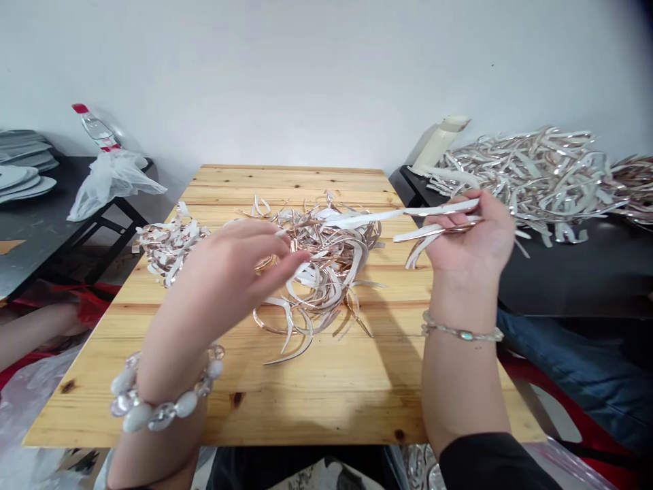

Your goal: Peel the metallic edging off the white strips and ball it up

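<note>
In the head view, my right hand (472, 235) is closed around several narrow strips, white on one side and shiny rose-gold on the other. One long strip (364, 219) reaches leftward from it over a tangled pile of similar curved strips (337, 272) on the wooden table. My left hand (245, 265) hovers at the left side of this pile, thumb and fingers apart, slightly blurred. Its fingertips partly overlap the strips behind. Beyond my left wrist lies a smaller heap of short cut pieces (171, 241).
The wooden table (306, 401) stands against a white wall. On the right, a dark table (551, 272) bears a large strip heap (541, 173) and a cream roll (439, 144). On the left are a bottle (96, 128), a plastic bag (109, 180) and stacked flat pieces (23, 160). People's limbs show at both sides.
</note>
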A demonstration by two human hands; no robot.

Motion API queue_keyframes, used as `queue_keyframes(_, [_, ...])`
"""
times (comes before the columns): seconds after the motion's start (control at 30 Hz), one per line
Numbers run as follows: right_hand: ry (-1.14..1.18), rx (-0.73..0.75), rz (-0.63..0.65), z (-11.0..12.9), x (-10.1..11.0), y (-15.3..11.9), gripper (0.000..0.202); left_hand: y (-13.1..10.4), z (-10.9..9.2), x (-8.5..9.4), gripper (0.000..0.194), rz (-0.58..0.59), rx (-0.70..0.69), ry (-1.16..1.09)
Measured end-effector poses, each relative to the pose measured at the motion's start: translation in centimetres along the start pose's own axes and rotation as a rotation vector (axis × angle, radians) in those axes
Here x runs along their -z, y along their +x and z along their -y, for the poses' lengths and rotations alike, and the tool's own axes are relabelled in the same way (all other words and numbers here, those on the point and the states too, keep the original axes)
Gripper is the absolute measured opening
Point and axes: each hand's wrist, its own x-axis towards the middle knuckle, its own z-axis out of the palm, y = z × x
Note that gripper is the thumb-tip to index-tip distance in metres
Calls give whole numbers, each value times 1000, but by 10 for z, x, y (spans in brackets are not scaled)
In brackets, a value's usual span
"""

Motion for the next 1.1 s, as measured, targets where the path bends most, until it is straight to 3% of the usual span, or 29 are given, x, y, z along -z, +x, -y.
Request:
queue_keyframes(0.13, [28,30,-34,16,-4,-8,19,-3,5,7,30,-315,297,-229])
queue_keyframes(0.2, [41,90,-89,19,-12,-13,20,-2,4,2,26,-488,295,-300])
queue_keyframes(0.27, [17,119,-99,18,-22,-19,21,1,2,-7,21,-525,190,-310])
queue_keyframes(0.37, [-52,84,-39,12,-40,-33,20,6,-7,-28,8,-322,88,-306])
queue_keyframes(0.43, [-102,61,1,6,-52,-45,23,8,-14,-44,10,-161,80,-319])
queue_keyframes(0.6, [-194,-40,210,-2,-68,-66,19,11,-23,-70,13,-184,170,-327])
queue_keyframes(0.7, [-196,-79,246,-3,-68,-67,19,13,-20,-70,2,-192,193,-366])
queue_keyframes(0.83, [-202,-127,274,-2,-65,-64,19,16,-16,-64,10,-123,157,-476])
queue_keyframes(0.97, [-239,-109,305,-2,-59,-59,16,16,-14,-57,10,63,217,-706])
queue_keyframes(1.1, [-236,-86,431,0,-55,-57,14,16,-13,-50,12,205,322,-921])
